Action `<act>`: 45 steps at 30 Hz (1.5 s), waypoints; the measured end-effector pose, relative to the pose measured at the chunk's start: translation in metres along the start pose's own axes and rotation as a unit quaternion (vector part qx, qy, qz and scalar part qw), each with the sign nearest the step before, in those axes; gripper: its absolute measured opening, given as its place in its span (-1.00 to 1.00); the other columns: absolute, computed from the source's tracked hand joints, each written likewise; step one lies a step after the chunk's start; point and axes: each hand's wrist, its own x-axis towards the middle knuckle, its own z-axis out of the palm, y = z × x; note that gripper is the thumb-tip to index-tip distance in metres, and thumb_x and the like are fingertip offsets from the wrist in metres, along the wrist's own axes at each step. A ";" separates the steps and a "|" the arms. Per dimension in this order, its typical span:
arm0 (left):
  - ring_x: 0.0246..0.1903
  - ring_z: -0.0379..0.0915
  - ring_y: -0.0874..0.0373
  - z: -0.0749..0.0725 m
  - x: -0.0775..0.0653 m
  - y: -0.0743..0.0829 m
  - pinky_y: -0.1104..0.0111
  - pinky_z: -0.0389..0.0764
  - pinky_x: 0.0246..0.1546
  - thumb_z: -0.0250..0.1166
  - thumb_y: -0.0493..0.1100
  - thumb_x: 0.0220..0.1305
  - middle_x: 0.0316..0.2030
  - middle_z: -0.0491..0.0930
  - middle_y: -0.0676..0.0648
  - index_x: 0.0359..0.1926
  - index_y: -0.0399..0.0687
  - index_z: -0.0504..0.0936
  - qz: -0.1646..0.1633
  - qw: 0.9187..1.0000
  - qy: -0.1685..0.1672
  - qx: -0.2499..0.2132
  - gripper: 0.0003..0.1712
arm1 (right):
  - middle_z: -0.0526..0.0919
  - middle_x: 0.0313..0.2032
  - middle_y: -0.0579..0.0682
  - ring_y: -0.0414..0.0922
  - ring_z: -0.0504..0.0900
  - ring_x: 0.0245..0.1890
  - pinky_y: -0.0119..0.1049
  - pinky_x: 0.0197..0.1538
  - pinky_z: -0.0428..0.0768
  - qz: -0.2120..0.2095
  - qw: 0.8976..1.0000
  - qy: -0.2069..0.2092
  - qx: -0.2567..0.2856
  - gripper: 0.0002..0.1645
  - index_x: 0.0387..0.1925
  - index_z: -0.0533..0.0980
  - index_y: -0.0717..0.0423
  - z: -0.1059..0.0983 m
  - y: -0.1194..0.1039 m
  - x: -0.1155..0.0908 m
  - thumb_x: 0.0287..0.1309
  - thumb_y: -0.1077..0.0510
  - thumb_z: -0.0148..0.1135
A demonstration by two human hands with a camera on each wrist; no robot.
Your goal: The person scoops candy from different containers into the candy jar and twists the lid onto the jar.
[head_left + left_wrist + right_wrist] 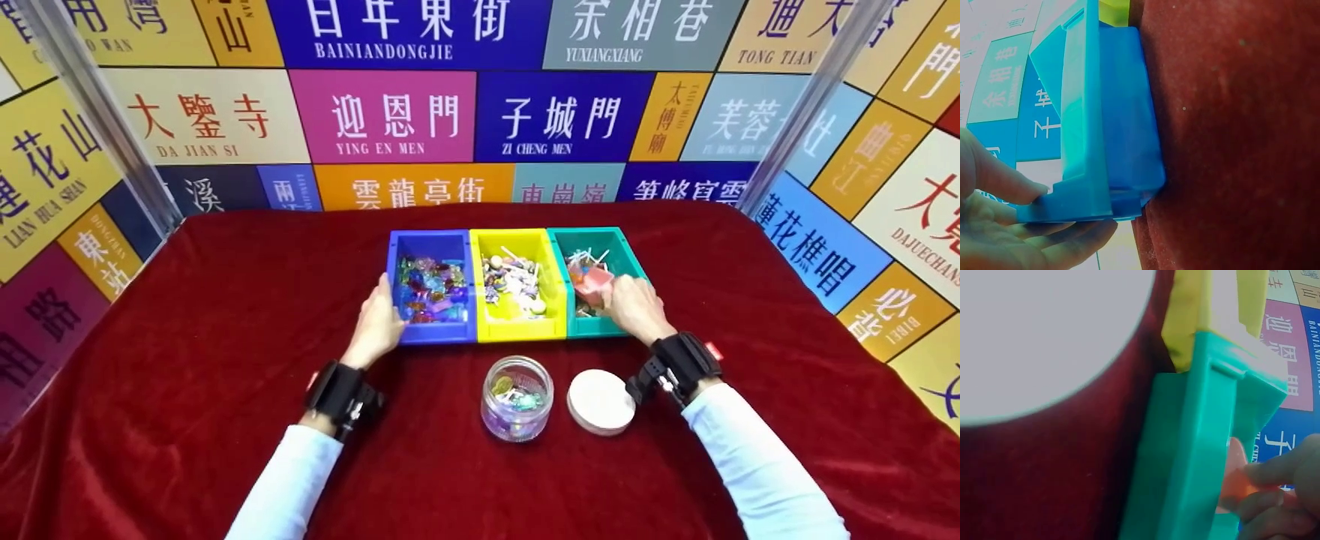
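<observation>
My left hand [377, 319] grips the left wall of the blue bin [433, 334]. In the left wrist view the thumb lies over the rim and the fingers [1086, 242] are on the outside. The blue bin holds colourful, clear, gem-like pieces [431, 285]. Inside the green bin [622, 262] at the right, my right hand [637, 306] holds a pink scoop [592, 281] among wrapped lollipops with white sticks. The right wrist view shows the scoop's pink edge just behind the green wall, pinched between thumb and fingers; its handle is hidden by the hand.
A yellow bin [521, 330] with lollipops joins the blue and green ones. In front stands an uncapped clear jar [516, 416], partly filled with sweets. Its white lid [601, 401] lies to its right on the red cloth [225, 337]. Printed panels [382, 116] and transparent posts border the table.
</observation>
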 end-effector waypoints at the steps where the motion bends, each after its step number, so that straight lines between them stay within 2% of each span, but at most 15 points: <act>1: 0.13 0.16 -0.27 0.000 0.000 0.000 0.11 0.17 0.19 0.09 -0.52 0.01 0.15 0.18 -0.49 0.26 -0.53 -0.07 -0.001 1.000 -0.002 0.000 -0.21 | 0.54 -0.38 0.40 0.29 0.52 -0.34 0.14 -0.39 0.50 0.009 1.000 -0.003 -0.001 -0.74 -0.55 0.47 0.34 0.000 0.000 0.000 0.05 0.21 -0.03; 4: 0.14 0.14 -0.26 0.000 0.000 0.000 0.11 0.15 0.20 0.10 -0.51 0.01 0.16 0.16 -0.49 0.27 -0.52 -0.08 -0.003 1.000 -0.006 0.002 -0.20 | 0.54 -0.39 0.39 0.28 0.52 -0.36 0.11 -0.42 0.50 0.012 1.000 -0.006 0.001 -0.74 -0.56 0.46 0.33 -0.002 0.001 0.002 0.05 0.21 -0.04; 9: 0.15 0.12 -0.26 -0.002 0.001 0.000 0.12 0.13 0.21 0.09 -0.51 0.03 0.17 0.14 -0.48 0.27 -0.52 -0.10 -0.007 1.000 -0.008 0.004 -0.20 | 0.56 -0.43 0.35 0.26 0.52 -0.42 0.06 -0.50 0.48 -0.010 1.000 0.014 -0.003 -0.81 -0.51 0.48 0.29 0.001 0.007 0.004 0.03 0.24 -0.01; 16: 0.13 0.16 -0.26 0.001 0.000 0.000 0.12 0.17 0.20 0.10 -0.50 0.03 0.16 0.17 -0.47 0.28 -0.50 -0.10 -0.007 1.000 -0.009 0.001 -0.19 | 0.55 -0.40 0.39 0.30 0.51 -0.37 0.12 -0.43 0.48 0.005 0.999 0.035 -0.002 -0.80 -0.54 0.44 0.29 0.010 0.010 0.005 0.06 0.23 -0.04; 24: 0.09 0.20 -0.28 0.001 -0.002 0.000 0.10 0.19 0.18 0.09 -0.52 0.01 0.12 0.20 -0.50 0.25 -0.57 -0.06 0.016 1.000 0.006 0.009 -0.22 | 0.55 -0.48 0.34 0.28 0.51 -0.43 0.10 -0.42 0.45 -0.084 0.996 0.035 0.012 -0.86 -0.49 0.46 0.34 0.015 0.020 0.010 0.00 0.28 0.04; 28: 0.08 0.21 -0.28 0.001 -0.002 0.000 0.10 0.20 0.17 0.12 -0.50 0.01 0.12 0.21 -0.50 0.25 -0.56 -0.06 0.016 1.000 0.004 0.012 -0.21 | 0.54 -0.49 0.33 0.26 0.50 -0.46 0.09 -0.41 0.43 -0.102 0.994 0.036 0.021 -0.83 -0.43 0.45 0.39 0.018 0.022 0.010 0.03 0.29 0.03; 32: 0.10 0.19 -0.28 0.000 -0.001 0.000 0.10 0.19 0.18 0.09 -0.51 0.03 0.13 0.19 -0.49 0.25 -0.55 -0.07 0.010 1.000 0.004 0.008 -0.22 | 0.56 -0.43 0.32 0.23 0.50 -0.46 0.05 -0.36 0.44 -0.105 0.992 0.043 0.050 -0.77 -0.32 0.48 0.43 0.019 0.023 0.010 0.09 0.27 0.03; 38: 0.12 0.17 -0.27 0.000 -0.001 0.000 0.12 0.18 0.19 0.06 -0.51 0.05 0.15 0.18 -0.49 0.26 -0.53 -0.08 0.002 1.000 -0.002 0.002 -0.23 | 0.57 -0.41 0.30 0.20 0.49 -0.41 0.02 -0.30 0.46 -0.107 0.988 0.056 0.093 -0.70 -0.28 0.49 0.43 0.020 0.026 0.007 0.15 0.19 0.06; 45: 0.12 0.17 -0.27 0.000 0.000 -0.001 0.12 0.17 0.19 0.03 -0.51 0.06 0.13 0.19 -0.50 0.25 -0.56 -0.06 0.012 1.000 0.001 0.006 -0.27 | 0.58 -0.35 0.31 0.16 0.50 -0.34 -0.02 -0.23 0.44 -0.093 0.982 0.070 0.149 -0.68 -0.21 0.49 0.43 0.017 0.031 0.001 0.16 0.19 0.07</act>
